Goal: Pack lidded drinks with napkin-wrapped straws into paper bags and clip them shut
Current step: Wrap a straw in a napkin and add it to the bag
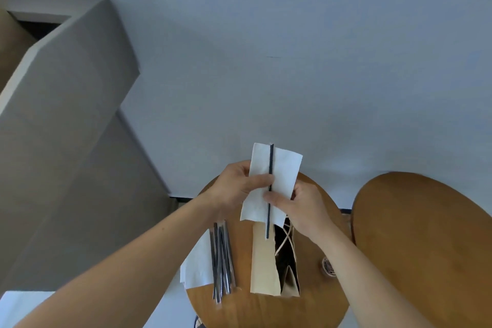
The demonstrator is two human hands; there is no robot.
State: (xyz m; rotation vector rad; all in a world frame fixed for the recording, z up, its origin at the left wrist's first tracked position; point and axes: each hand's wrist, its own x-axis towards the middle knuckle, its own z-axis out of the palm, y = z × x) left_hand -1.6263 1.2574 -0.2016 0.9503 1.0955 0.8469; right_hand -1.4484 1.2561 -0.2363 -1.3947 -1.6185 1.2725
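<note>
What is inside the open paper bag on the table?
Inside the paper bag, cord handles cross a dark interior. The napkin and right hand cover its far end; no drink can be seen.

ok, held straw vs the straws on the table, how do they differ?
Held straw is single; straw pile is a loose bundle. Held straw is lifted against a white napkin, pinched by left hand and right hand; straw pile lies untouched on the round table. Both are dark, thin, straight.
</note>
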